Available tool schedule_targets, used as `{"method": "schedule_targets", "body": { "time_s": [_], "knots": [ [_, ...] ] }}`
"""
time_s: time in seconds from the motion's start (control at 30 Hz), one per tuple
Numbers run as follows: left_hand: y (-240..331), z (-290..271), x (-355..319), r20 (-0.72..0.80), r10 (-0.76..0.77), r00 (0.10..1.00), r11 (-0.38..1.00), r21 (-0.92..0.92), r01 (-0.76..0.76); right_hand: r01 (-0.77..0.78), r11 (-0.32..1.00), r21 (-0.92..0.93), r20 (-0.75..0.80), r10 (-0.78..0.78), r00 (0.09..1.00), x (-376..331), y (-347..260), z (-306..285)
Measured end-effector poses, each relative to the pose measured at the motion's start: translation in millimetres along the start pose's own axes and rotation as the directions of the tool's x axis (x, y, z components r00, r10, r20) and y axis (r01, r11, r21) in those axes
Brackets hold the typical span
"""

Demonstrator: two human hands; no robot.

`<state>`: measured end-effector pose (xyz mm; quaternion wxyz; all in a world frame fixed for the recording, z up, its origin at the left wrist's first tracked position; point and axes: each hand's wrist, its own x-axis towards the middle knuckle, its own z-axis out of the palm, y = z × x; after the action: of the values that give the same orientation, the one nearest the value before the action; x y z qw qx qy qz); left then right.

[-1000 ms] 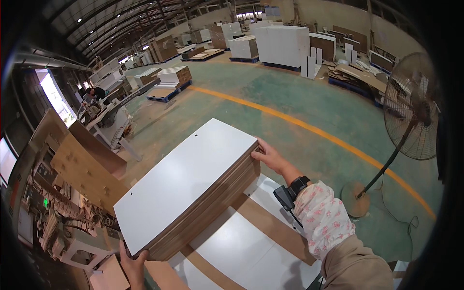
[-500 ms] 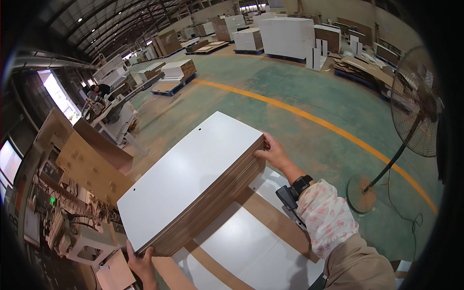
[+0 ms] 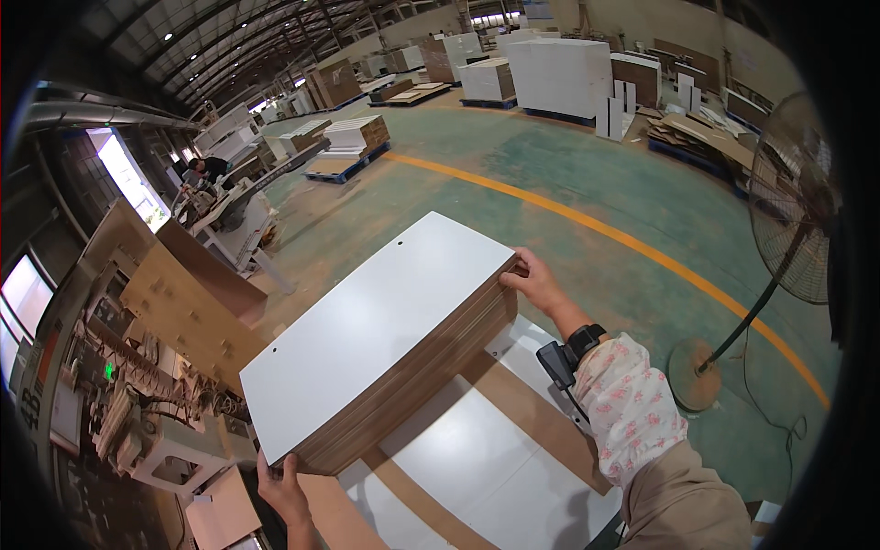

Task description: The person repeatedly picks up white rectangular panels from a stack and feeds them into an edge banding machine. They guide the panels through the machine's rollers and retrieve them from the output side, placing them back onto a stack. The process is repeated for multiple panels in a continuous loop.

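Observation:
A white rectangular panel (image 3: 380, 325) with two small dark holes near its far long edge lies on top of a stack of panels with brown edges (image 3: 412, 385). My left hand (image 3: 286, 495) is closed on the panel's near-left corner, thumb on the near edge. At the right end, my right hand (image 3: 541, 280) grips the other near corner with thumb and bent fingers. Whether a thin gap separates the top panel from the stack, I cannot tell. Beneath the stack are white panels (image 3: 458, 440) crossed by brown strips (image 3: 536, 417).
A standing fan (image 3: 793, 202) is at right, its round base (image 3: 694, 374) on the green floor. Dusty machinery (image 3: 165, 449) and a tan board (image 3: 188, 307) stand at left. Farther off are a pallet stack (image 3: 348, 151), a co-worker (image 3: 209, 168) and large white stacks (image 3: 559, 78).
The whole view has shifted slightly, so the scene sits farther right. Both hands stay at the same panel corners, and the right thumb has moved up nearer the top panel's edge.

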<state>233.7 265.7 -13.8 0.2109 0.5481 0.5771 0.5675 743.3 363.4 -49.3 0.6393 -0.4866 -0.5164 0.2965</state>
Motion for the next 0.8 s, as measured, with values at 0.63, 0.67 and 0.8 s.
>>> {"method": "schedule_targets", "body": {
  "time_s": [0.63,0.67,0.8],
  "knots": [
    [-9,-2,-3,-0.014,0.122,0.992,0.98,0.162,-0.118,0.021,0.908,-0.419,-0.036,-0.04,0.999,1,-23,-5],
    [1,0,-4,0.002,0.141,0.99,0.973,0.184,-0.139,0.011,0.904,-0.428,-0.065,-0.043,0.997,3,-21,-4],
    [20,4,-15,-0.067,0.088,0.994,0.973,0.219,-0.072,-0.024,0.91,-0.413,-0.109,-0.023,0.994,3,-25,4]
  ]
}}
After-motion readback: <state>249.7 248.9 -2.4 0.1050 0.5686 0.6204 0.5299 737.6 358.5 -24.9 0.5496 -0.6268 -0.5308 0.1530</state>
